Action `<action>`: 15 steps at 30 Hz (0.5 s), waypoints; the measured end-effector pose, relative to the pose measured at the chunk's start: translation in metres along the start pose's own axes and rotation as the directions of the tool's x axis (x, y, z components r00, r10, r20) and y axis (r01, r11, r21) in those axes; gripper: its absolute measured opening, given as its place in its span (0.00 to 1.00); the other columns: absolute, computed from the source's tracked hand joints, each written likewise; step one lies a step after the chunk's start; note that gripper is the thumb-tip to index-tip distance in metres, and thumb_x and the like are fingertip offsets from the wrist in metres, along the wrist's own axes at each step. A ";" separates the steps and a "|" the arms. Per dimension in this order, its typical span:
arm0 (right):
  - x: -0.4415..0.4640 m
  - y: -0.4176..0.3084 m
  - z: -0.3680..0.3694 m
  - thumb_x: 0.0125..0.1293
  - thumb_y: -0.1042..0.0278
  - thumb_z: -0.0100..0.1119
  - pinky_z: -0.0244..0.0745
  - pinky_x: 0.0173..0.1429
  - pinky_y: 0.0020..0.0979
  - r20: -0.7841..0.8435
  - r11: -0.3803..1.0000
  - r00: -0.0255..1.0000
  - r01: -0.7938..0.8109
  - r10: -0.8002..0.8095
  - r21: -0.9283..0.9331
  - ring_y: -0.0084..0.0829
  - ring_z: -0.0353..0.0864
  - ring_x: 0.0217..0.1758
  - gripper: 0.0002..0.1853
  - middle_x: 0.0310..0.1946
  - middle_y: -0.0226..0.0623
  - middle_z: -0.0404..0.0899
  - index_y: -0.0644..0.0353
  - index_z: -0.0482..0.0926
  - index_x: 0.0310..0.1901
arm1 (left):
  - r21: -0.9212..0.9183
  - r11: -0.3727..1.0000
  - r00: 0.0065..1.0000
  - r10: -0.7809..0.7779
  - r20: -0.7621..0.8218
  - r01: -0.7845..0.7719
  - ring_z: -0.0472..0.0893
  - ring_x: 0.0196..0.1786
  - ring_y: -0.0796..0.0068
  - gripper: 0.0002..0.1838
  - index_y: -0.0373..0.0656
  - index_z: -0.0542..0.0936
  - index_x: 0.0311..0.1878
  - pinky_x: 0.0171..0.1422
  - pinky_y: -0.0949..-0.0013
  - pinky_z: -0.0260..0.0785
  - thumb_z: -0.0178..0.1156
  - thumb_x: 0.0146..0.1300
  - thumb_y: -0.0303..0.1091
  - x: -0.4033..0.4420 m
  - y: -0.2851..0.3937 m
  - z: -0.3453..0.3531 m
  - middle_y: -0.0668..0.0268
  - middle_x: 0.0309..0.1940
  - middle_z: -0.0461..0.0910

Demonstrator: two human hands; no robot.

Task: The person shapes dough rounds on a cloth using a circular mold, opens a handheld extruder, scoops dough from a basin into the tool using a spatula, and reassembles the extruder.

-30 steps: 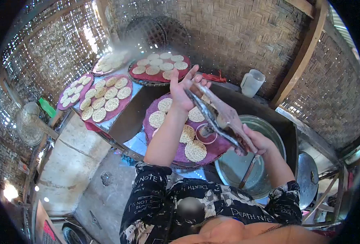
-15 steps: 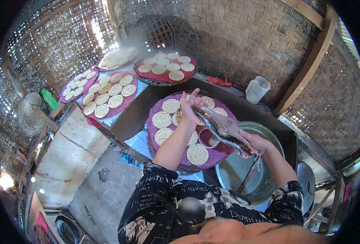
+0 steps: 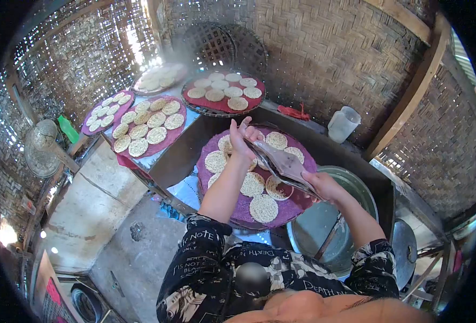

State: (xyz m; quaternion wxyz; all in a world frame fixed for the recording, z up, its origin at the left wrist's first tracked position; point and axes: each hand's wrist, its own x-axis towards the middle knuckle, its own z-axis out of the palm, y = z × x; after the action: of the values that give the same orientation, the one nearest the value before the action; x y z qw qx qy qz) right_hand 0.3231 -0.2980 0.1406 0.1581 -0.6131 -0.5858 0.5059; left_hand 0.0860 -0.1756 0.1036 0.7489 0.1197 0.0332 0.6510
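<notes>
Between my two hands is a long, limp, greyish plastic bag (image 3: pixel 285 160), slanting from upper left to lower right. My left hand (image 3: pixel 242 139) grips its upper end, and my right hand (image 3: pixel 325 186) is closed around its lower end. Beneath it lies a round tray (image 3: pixel 232 216) covered with purple cloth. Several pale, grainy discs (image 3: pixel 263 208) rest on the cloth, partly hidden by my left arm and the bag. Just below the bag, a thin round ring mould (image 3: pixel 290 195) surrounds a layer of pale grain.
A large metal basin (image 3: pixel 302 229) with a stick (image 3: pixel 329 237) in it stands at the right. More discs lie on a red-lined tray (image 3: pixel 216 109) and a pink-purple cloth (image 3: pixel 157 144) behind. A plastic jug (image 3: pixel 344 125) and red bundle (image 3: pixel 293 113) sit along the back ledge.
The ring, which showed mostly bare cloth with a small clump at one side, now holds a layer of grain. Both hands and the bag have shifted slightly left.
</notes>
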 end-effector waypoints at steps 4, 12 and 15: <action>-0.017 -0.012 -0.009 0.60 0.34 0.43 0.67 0.18 0.26 -0.060 0.996 0.998 -0.014 0.008 -0.089 0.22 0.71 0.14 0.32 0.18 0.33 0.75 0.62 0.78 0.28 | -0.024 1.000 1.000 0.003 -0.027 -0.004 0.55 0.13 0.83 0.23 0.47 0.73 0.36 0.25 0.75 0.55 0.42 0.62 0.58 0.002 -0.016 -0.004 0.78 0.09 0.52; -0.037 0.001 -0.013 0.59 0.35 0.46 0.65 0.15 0.24 -0.063 0.992 0.994 -0.094 0.089 -0.083 0.22 0.69 0.13 0.31 0.15 0.33 0.72 0.63 0.76 0.27 | -0.079 0.996 0.981 -0.065 -0.182 0.051 0.54 0.11 0.83 0.24 0.47 0.71 0.33 0.22 0.75 0.54 0.43 0.60 0.60 -0.022 -0.034 0.000 0.78 0.07 0.51; -0.038 0.008 -0.005 0.59 0.35 0.46 0.65 0.15 0.25 -0.035 0.994 0.995 -0.097 0.095 -0.042 0.22 0.69 0.12 0.31 0.14 0.33 0.72 0.62 0.76 0.28 | -0.058 0.995 0.969 -0.095 -0.229 0.084 0.53 0.10 0.81 0.25 0.48 0.70 0.30 0.22 0.73 0.52 0.38 0.61 0.62 -0.029 -0.027 -0.004 0.77 0.07 0.51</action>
State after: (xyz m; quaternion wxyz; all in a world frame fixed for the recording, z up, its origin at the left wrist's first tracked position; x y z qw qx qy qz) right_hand 0.3389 -0.3314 0.1533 0.1296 -0.6521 -0.5640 0.4898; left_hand 0.1070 -0.2069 0.0909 0.7712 0.0235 0.1102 0.6266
